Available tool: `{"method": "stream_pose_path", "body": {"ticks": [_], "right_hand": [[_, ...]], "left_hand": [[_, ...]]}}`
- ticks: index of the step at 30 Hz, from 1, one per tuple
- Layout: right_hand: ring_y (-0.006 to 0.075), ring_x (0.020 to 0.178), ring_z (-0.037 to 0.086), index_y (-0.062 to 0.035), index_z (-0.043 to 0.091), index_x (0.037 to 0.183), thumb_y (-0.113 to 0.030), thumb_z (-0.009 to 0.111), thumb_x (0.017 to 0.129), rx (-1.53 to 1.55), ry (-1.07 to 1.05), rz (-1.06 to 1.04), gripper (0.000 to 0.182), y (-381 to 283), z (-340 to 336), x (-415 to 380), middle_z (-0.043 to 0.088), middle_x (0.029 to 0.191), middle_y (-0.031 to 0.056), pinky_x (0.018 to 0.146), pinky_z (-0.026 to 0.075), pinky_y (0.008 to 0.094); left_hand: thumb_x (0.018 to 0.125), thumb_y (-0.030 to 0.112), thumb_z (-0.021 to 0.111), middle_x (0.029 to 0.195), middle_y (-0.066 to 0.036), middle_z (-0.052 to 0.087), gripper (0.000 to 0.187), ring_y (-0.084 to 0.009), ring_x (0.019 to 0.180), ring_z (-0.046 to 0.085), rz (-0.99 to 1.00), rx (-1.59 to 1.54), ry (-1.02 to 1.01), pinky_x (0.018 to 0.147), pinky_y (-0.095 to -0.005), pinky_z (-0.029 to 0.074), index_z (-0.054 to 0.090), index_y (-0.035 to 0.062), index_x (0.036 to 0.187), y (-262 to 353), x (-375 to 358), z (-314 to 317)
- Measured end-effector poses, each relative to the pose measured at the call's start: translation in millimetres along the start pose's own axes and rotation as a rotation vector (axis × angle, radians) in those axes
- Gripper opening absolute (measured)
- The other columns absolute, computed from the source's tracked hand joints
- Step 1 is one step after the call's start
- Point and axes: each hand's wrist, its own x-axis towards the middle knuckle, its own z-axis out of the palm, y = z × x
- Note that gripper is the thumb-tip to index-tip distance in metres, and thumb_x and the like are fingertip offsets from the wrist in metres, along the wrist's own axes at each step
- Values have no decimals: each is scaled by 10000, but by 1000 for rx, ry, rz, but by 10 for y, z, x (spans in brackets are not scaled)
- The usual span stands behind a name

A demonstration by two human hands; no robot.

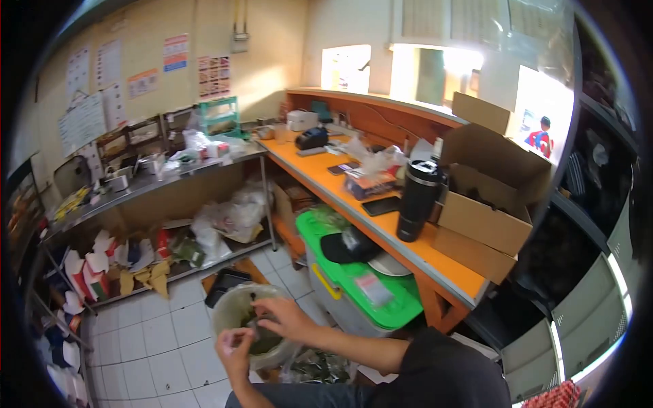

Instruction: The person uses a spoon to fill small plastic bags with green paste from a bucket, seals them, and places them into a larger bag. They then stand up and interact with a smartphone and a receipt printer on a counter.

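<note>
Both hands are over a round bin lined with a clear plastic bag, with something green inside it. My left hand is at the bin's near left rim, its fingertips pinched together; what they hold is too small to make out. Above the bin's opening, my right hand has its fingers bent and closed around something small and thin that I cannot name. Beside the bin, near my knee, lies a clear plastic bag of dark green leaves.
A green-lidded storage box stands right of the bin, under an orange counter. On the counter are a black tumbler, a phone and an open cardboard box. A black tray lies behind the bin.
</note>
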Motion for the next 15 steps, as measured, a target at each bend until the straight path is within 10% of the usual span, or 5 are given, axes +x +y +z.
{"method": "stream_pose_path", "body": {"ticks": [4, 9, 15], "right_hand": [[358, 962, 598, -28, 579, 1209, -163, 709, 831, -348, 295, -149, 422, -383, 26, -24, 625, 1022, 119, 916, 443, 421], [183, 930, 629, -1, 615, 1095, -173, 671, 930, 533, 0, 349, 245, -106, 522, -215, 636, 1013, 81, 854, 500, 323], [104, 907, 629, 9, 619, 1050, -170, 690, 930, 691, -108, 422, 227, 239, 631, -187, 665, 966, 51, 842, 516, 263]], "left_hand": [[767, 11, 758, 762, -25, 606, 152, -104, 681, 556, 48, -155, 84, 667, -236, 442, 612, 27, 806, 74, 26, 5], [779, 16, 763, 774, -23, 598, 184, -98, 710, 537, 14, -159, 24, 687, -242, 451, 590, 27, 839, -90, 43, 24], [791, 16, 775, 737, -1, 571, 227, -82, 694, 520, 61, -100, -7, 651, -232, 441, 553, 60, 802, -272, 81, -13]]}}
